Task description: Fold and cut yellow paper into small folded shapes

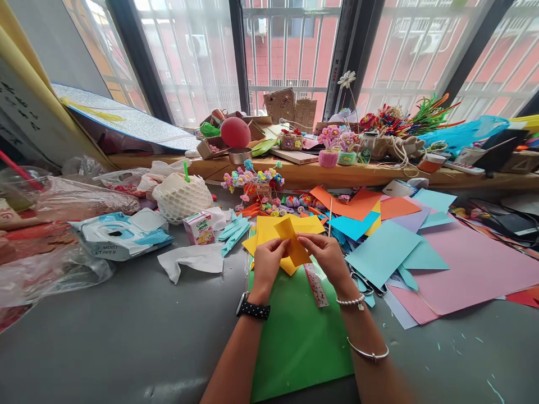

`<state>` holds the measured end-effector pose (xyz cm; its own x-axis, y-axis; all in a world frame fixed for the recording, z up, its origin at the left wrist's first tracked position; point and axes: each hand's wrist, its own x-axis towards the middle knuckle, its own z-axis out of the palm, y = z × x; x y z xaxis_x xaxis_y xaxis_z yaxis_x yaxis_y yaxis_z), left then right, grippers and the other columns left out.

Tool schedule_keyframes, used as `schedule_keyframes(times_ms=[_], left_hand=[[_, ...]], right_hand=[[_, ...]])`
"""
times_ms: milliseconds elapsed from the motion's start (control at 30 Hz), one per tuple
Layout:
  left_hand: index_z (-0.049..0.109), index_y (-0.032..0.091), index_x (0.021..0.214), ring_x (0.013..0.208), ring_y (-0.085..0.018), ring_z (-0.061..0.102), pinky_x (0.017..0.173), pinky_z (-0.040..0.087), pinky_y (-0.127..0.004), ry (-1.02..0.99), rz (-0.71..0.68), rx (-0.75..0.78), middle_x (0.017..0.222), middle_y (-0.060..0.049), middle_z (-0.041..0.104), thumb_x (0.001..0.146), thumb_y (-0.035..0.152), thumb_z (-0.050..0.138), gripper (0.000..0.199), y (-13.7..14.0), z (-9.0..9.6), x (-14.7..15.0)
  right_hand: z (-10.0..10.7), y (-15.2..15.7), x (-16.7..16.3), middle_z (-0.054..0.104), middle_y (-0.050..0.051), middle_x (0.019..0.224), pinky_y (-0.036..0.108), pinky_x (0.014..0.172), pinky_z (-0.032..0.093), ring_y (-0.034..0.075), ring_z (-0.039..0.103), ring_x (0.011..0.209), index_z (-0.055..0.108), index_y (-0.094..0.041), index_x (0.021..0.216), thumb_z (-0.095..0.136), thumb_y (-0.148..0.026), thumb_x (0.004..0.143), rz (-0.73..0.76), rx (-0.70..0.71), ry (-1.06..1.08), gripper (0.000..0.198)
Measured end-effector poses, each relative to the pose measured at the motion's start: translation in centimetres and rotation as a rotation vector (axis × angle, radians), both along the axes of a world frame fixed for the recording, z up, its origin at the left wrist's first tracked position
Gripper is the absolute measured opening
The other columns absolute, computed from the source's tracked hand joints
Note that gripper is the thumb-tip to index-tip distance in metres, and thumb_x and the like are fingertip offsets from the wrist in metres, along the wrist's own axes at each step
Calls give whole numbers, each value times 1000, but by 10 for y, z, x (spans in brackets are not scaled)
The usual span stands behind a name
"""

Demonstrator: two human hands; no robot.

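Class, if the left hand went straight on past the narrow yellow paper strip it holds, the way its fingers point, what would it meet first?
Past the yellow paper strip, the left hand would probably meet the right hand, which holds the same strip; exact depth is unclear.

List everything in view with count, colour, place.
paper strip: one, yellow, centre
stacked paper: several, yellow, behind paper strip
mat: one, green, front centre
patterned strip: one, red-white, on mat
large paper: at least one, pink, right
cut paper: several, light blue and orange, right
moist-paper pack: one, white and blue, left
small carton: one, pink and white, left
foam net with straw: one, white, left
ball: one, red, ledge
flower pots: two, pink and green, ledge
flower basket: one, multicoloured, behind mat
plastic bags: several, clear left, blue right
windows: several, barred, background
table: one, grey, below
watch: one, black, left wrist
bracelets: two, silver, right arm
left hand: one, on paper strip
right hand: one, on paper strip
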<state>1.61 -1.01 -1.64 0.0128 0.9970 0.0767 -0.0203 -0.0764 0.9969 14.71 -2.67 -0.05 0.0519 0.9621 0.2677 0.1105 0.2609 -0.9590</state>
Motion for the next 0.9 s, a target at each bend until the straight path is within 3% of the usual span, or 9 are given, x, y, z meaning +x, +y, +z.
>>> schedule_keyframes(times_ms=[100,233,433,633,900], left_hand=[[66,15,74,66,-15,58,63,47,-24,-43,-38,12,67,-2,63,63,37,60,26,0,-1,1],[66,14,74,68,-16,60,69,48,-28,-84,-109,6,68,-3,64,64,39,60,27,-1,0,4],[64,12,76,64,-17,60,63,48,-28,-157,-174,-22,68,-5,64,69,50,49,41,-3,5,7],[60,12,78,67,-16,58,60,47,-24,-108,-122,30,70,-4,61,66,46,54,37,-2,0,5],[60,12,60,58,-13,54,52,41,-21,68,-41,100,56,0,57,65,43,54,32,0,-3,4]], right_hand=[[0,0,2,66,6,88,28,60,46,19,60,75,66,-19,86,60,-38,64,32,-24,9,29],[1,-1,1,63,6,96,28,66,46,18,58,80,63,-19,89,63,-36,62,24,-7,-26,32],[2,-1,1,61,7,98,29,69,45,17,57,80,61,-18,92,62,-36,64,-1,2,-99,33],[-1,0,0,62,8,94,30,67,47,18,59,78,60,-17,93,57,-37,67,56,-31,-9,33],[-10,5,-2,65,9,79,28,59,47,19,59,69,62,-13,80,51,-30,72,-227,118,-191,21]])
